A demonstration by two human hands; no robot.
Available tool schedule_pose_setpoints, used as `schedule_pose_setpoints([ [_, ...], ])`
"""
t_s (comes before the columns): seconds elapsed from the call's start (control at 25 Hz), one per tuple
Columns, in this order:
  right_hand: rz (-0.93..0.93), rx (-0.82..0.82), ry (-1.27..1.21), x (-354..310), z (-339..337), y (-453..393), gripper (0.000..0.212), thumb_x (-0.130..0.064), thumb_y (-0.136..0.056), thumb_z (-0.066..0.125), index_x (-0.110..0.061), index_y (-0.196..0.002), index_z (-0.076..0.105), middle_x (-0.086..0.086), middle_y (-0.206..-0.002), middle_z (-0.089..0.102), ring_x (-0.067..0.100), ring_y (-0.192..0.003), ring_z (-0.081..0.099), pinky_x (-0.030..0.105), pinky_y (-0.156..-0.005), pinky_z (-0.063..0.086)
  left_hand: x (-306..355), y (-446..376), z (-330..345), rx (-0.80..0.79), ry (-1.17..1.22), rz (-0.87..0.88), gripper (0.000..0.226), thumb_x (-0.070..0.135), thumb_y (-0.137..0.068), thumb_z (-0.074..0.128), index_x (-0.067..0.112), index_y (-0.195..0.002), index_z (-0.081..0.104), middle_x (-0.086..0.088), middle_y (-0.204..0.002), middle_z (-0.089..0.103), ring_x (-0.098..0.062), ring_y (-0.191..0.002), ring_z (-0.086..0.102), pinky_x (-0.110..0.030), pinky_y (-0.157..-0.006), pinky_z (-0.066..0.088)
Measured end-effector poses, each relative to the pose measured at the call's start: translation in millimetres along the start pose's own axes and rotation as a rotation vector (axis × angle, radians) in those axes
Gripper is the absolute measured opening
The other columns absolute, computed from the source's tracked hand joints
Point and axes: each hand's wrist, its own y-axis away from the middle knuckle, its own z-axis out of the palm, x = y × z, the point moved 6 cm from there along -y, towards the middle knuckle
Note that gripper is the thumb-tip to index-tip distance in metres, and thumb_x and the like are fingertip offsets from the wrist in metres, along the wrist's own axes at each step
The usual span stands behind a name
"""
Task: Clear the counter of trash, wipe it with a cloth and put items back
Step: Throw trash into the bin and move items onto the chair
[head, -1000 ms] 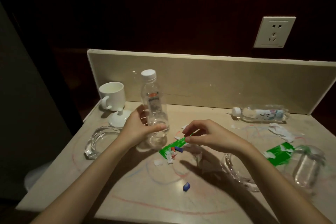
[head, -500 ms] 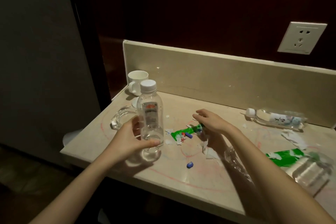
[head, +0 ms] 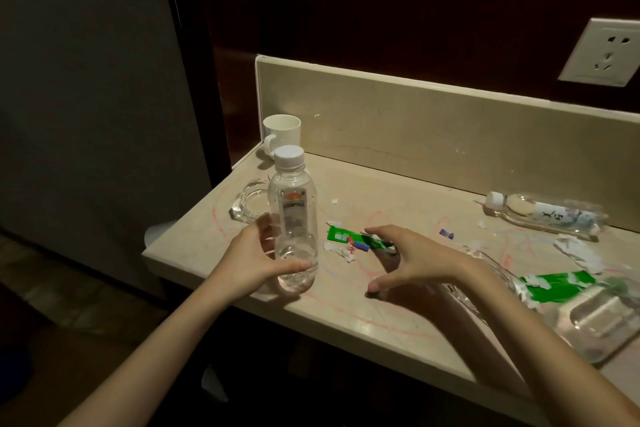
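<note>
At the front left corner of the counter [head: 346,308], the left hand [head: 249,263] curls its fingers and thumb round the lower part of an upright clear bottle [head: 293,222] with a white cap. The right hand [head: 412,262] hovers just to the right of it, fingers spread and loosely arched, palm down, holding nothing; its fingertips [head: 372,230] reach over the near end of a green wrapper [head: 349,238] that lies flat among small torn paper scraps [head: 341,251]. A small blue bit [head: 446,234] lies further right. The beige stone top carries faint red scribbled lines and meets a low backsplash [head: 433,125] along its rear edge. In the back left corner stands a white mug [head: 282,133], with a glass ashtray [head: 249,204] at the left edge in front of it. Near the rear right a second bottle [head: 547,213] lies on its side; toward the front right edge lie another green wrapper [head: 557,288] and a blurred clear glass item [head: 595,319]. A white wall socket [head: 604,52] sits on the dark wall above, and a dull grey panel [head: 86,80] fills the left.
</note>
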Motion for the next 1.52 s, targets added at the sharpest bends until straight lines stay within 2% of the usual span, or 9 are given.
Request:
schedule_pose_setpoints([
  [0.12, -0.005, 0.032, 0.023, 0, -3, 12, 0.101, -0.05, -0.069, 0.079, -0.023, -0.149, 0.023, -0.006, -0.152, 0.029, 0.01, -0.135, 0.031, 0.02, -0.109, 0.026, -1, -8, 0, -0.016, -0.021, 0.014, 0.077, 0.034, -0.053, 0.088, 0.023, -0.12, 0.052, 0.006, -0.118, 0.063, -0.011, -0.108, 0.061, -0.028, -0.096, 0.046],
  [0.28, 0.118, 0.072, 0.111, 10, -12, 26, 0.108, -0.059, -0.064, 0.076, -0.022, -0.149, 0.021, -0.003, -0.152, 0.03, 0.015, -0.136, 0.031, 0.031, -0.112, 0.029, -5, -18, -2, -0.023, -0.024, 0.036, 0.082, 0.039, -0.05, 0.088, 0.022, -0.122, 0.052, 0.007, -0.118, 0.064, -0.01, -0.107, 0.061, -0.031, -0.098, 0.047],
  [0.56, 0.336, 0.073, 0.197, 15, -12, 37, 0.108, -0.064, -0.063, 0.074, -0.021, -0.148, 0.023, -0.001, -0.144, 0.033, 0.018, -0.13, 0.035, 0.033, -0.104, 0.036, -11, -37, 3, -0.07, -0.069, 0.081, 0.079, 0.035, -0.054, 0.09, 0.021, -0.123, 0.053, 0.008, -0.118, 0.064, -0.007, -0.107, 0.061, -0.032, -0.099, 0.048],
  [0.76, 0.33, 0.023, 0.115, 1, 1, 35, 0.108, -0.054, -0.07, 0.076, -0.017, -0.151, 0.014, 0.0, -0.154, 0.025, 0.018, -0.138, 0.03, 0.03, -0.109, 0.029, -14, -46, 4, -0.087, -0.045, 0.105, 0.077, 0.027, -0.057, 0.091, 0.021, -0.125, 0.053, 0.01, -0.118, 0.064, -0.005, -0.109, 0.06, -0.031, -0.1, 0.047],
  [0.88, 0.289, 0.072, 0.014, -8, 6, 27, 0.098, -0.041, -0.073, 0.079, -0.018, -0.148, 0.02, -0.001, -0.151, 0.034, 0.016, -0.132, 0.038, 0.022, -0.101, 0.032, -16, -47, 3, -0.101, -0.028, 0.1, 0.077, 0.027, -0.057, 0.091, 0.022, -0.124, 0.052, 0.013, -0.118, 0.062, -0.002, -0.108, 0.058, -0.025, -0.098, 0.046],
  [1.04, 0.24, 0.138, -0.038, -12, 8, 8, 0.105, -0.038, -0.07, 0.081, -0.018, -0.151, 0.017, -0.001, -0.155, 0.029, 0.016, -0.138, 0.033, 0.023, -0.106, 0.029, -19, -49, 2, -0.117, -0.006, 0.111, 0.077, 0.025, -0.057, 0.091, 0.021, -0.123, 0.053, 0.01, -0.118, 0.064, -0.005, -0.111, 0.06, -0.028, -0.1, 0.047],
  [1.24, 0.149, 0.205, -0.087, -18, -4, -2, 0.098, -0.037, -0.071, 0.081, -0.027, -0.149, 0.023, -0.006, -0.156, 0.027, 0.012, -0.139, 0.029, 0.018, -0.105, 0.025, -18, -49, 1, -0.121, -0.016, 0.112, 0.076, 0.023, -0.059, 0.09, 0.021, -0.125, 0.052, 0.008, -0.121, 0.063, -0.008, -0.112, 0.06, -0.03, -0.1, 0.047],
  [1.4, 0.263, 0.053, 0.024, 9, -12, 16, 0.107, -0.041, -0.067, 0.083, -0.028, -0.151, 0.016, -0.008, -0.156, 0.023, 0.014, -0.14, 0.027, 0.029, -0.113, 0.026, -20, -49, 0, -0.126, 0.004, 0.107, 0.074, 0.022, -0.059, 0.09, 0.022, -0.123, 0.052, 0.008, -0.121, 0.063, -0.008, -0.112, 0.06, -0.032, -0.101, 0.048],
  [1.52, 0.278, 0.006, 0.047, 15, -4, 18, 0.107, -0.043, -0.069, 0.081, -0.026, -0.151, 0.015, -0.006, -0.156, 0.026, 0.014, -0.138, 0.031, 0.026, -0.11, 0.028, -21, -49, 0, -0.127, 0.011, 0.107, 0.072, 0.02, -0.059, 0.09, 0.023, -0.12, 0.054, 0.009, -0.118, 0.064, -0.005, -0.109, 0.061, -0.031, -0.1, 0.049],
])
